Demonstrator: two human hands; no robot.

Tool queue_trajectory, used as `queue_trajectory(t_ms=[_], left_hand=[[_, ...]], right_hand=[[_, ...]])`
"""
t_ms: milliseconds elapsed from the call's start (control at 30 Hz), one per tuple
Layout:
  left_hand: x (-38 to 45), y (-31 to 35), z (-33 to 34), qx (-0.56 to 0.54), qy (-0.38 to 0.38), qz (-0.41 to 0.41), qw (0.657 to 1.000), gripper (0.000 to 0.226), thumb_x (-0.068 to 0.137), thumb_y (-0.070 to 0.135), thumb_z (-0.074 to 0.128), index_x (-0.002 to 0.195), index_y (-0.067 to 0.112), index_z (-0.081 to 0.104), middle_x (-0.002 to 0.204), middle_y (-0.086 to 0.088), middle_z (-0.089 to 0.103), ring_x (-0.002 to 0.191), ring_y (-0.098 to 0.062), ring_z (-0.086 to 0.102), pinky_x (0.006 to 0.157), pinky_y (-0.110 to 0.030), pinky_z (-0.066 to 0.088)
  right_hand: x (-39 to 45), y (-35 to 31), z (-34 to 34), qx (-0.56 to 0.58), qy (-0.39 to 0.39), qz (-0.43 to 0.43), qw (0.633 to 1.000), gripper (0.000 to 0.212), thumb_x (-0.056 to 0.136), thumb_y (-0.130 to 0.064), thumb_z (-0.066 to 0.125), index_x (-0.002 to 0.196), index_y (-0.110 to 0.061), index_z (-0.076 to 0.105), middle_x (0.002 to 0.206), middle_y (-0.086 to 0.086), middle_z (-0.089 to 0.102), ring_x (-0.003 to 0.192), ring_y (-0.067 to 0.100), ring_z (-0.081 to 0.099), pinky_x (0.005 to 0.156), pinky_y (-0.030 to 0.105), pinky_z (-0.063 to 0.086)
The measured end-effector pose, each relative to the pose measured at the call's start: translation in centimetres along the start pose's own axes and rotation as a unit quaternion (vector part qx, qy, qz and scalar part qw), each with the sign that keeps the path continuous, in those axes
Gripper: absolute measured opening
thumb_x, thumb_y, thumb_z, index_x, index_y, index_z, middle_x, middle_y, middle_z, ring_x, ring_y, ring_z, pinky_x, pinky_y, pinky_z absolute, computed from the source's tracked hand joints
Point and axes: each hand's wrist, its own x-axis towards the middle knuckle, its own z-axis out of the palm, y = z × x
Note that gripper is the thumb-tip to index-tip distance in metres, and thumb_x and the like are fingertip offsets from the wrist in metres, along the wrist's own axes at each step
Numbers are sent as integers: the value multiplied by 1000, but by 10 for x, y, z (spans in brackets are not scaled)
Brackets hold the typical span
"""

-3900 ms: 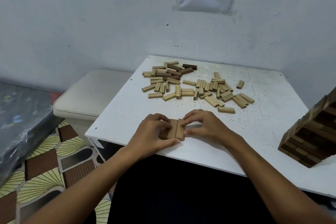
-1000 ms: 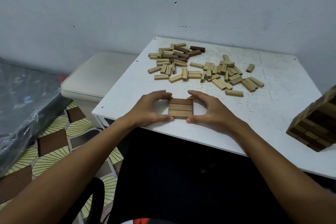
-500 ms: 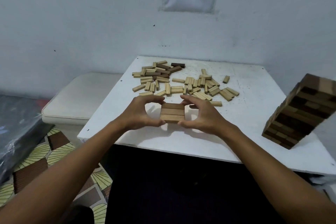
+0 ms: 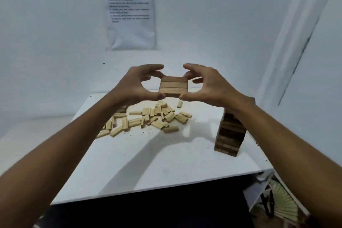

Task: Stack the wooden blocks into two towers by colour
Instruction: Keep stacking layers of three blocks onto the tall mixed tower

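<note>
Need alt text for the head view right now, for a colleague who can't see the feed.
Both hands, left hand and right hand, hold a flat layer of three brown blocks in the air above a white table. Loose pale blocks lie scattered below, and a dark block tower stands on the table to the right.

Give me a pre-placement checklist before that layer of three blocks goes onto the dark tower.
1. Three-block layer pinched at both ends by left hand and right hand: ok.
2. Layer held level, blocks flush: ok.
3. Layer lifted off the table: ok.
4. Dark tower standing: ok.
5. Tower top free: cannot tell, right forearm covers it.
6. Layer above tower: not ok, it is to the left of it.
</note>
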Motion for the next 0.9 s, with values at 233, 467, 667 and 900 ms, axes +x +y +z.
queue_trajectory(t_ms=[233, 467, 667, 900], left_hand=[[56, 34, 65, -58, -53, 23, 997, 94, 51, 44, 83, 134, 13, 53, 111, 10, 67, 111, 0, 60, 103, -34, 45], [81, 49, 125, -84, -117, 23, 989, 80, 59, 33, 82, 133, 17, 54, 109, 16, 66, 108, 6, 58, 103, -34, 45], [87, 50, 147, -83, -147, 15, 986, 80, 60, 37, 79, 134, 18, 53, 116, 6, 64, 115, -11, 57, 102, -35, 43], [88, 45, 150, -72, -153, 2, 986, 78, 60, 36, 78, 133, 18, 54, 110, 12, 64, 115, -10, 56, 102, -37, 43]], right_hand=[[-36, 38, -69, -11, 41, 73, 996, 85, 70, -25, 86, 143, -14, 43, 119, 1, 63, 114, 12, 58, 100, 31, 49], [-74, 68, -101, -28, 45, 135, 989, 94, 58, -42, 79, 142, -17, 44, 117, -3, 63, 111, 10, 58, 94, 21, 46], [-88, 85, -103, -27, 50, 159, 986, 89, 65, -30, 88, 142, -17, 44, 113, -5, 62, 109, 9, 58, 94, 22, 46], [-87, 92, -97, -17, 50, 163, 985, 91, 63, -33, 86, 142, -17, 45, 109, -9, 61, 107, 5, 57, 91, 19, 44]])
